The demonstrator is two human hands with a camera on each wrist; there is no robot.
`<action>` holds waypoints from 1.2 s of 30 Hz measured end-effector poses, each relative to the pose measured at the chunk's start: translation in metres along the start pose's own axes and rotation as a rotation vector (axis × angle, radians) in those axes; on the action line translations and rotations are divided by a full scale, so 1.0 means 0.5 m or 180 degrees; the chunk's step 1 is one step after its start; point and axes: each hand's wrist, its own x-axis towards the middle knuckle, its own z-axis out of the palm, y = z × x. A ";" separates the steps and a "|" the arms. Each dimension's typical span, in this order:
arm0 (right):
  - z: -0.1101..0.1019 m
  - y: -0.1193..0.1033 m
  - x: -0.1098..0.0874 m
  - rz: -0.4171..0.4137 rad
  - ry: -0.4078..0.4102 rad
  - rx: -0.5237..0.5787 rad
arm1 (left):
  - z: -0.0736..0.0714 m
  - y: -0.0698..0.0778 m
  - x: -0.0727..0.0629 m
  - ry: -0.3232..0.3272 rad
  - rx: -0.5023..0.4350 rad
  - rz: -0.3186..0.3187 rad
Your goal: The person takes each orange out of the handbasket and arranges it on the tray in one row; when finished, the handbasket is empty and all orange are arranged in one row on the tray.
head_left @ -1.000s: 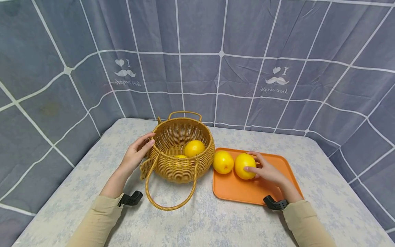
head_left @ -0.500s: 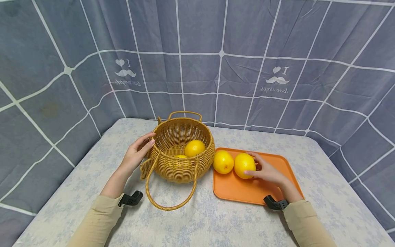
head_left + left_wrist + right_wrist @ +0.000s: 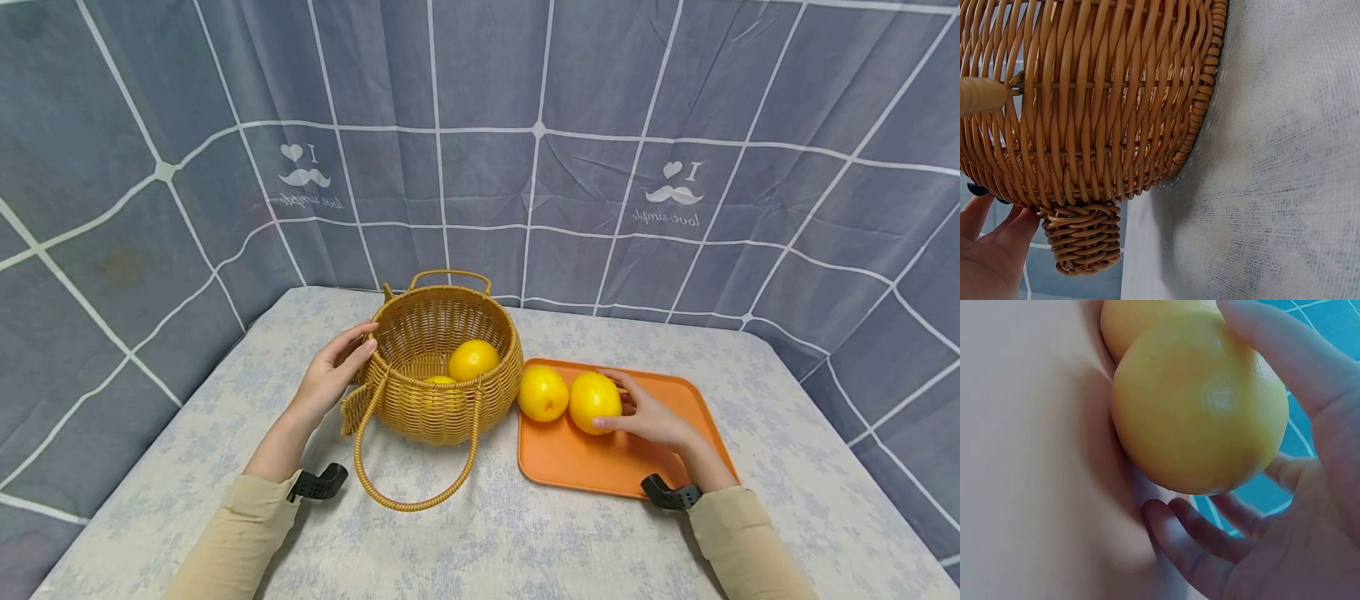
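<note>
A round wicker basket [image 3: 427, 408] stands left of centre, with one orange [image 3: 472, 360] showing inside and part of a second orange [image 3: 440, 380] behind the front rim. My left hand [image 3: 330, 371] grips the basket's left rim; the left wrist view shows its fingers [image 3: 1019, 228] at the weave beside a stubby woven knob [image 3: 1082, 237]. On an orange plastic tray [image 3: 592, 471] sit two yellow oranges side by side. My right hand [image 3: 648, 412] holds the right-hand orange [image 3: 592, 402], thumb in front and fingers around its far side. The other orange [image 3: 543, 393] lies against its left, near the basket.
One basket handle [image 3: 416, 505] droops forward onto the patterned tablecloth [image 3: 510, 542]; the other handle [image 3: 450, 272] stands up at the back. A grey-blue checked curtain [image 3: 487, 167] encloses the table at the back and sides. The tray's left edge lies close to the basket.
My right thumb has slid a little lower on the orange. The left hand, basket and other oranges look the same.
</note>
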 end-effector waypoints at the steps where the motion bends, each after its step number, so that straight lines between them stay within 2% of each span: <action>1: 0.001 0.000 0.000 -0.0008 0.0012 -0.0002 | 0.000 0.003 -0.001 -0.0007 -0.0014 -0.0011; 8: 0.006 0.002 0.002 -0.0030 0.0016 -0.0094 | 0.002 0.022 -0.007 -0.0031 -0.0050 -0.0014; 16: 0.007 0.001 0.001 -0.0014 0.0020 -0.0141 | 0.000 -0.002 0.001 -0.0012 -0.0034 0.0018; 25: 0.010 -0.008 0.000 -0.0085 0.0020 -0.0175 | 0.000 -0.004 0.001 -0.0002 -0.0055 0.0017; 36: 0.015 -0.005 0.003 -0.0157 0.0254 -0.0395 | -0.001 -0.006 0.001 -0.0012 -0.0065 0.0031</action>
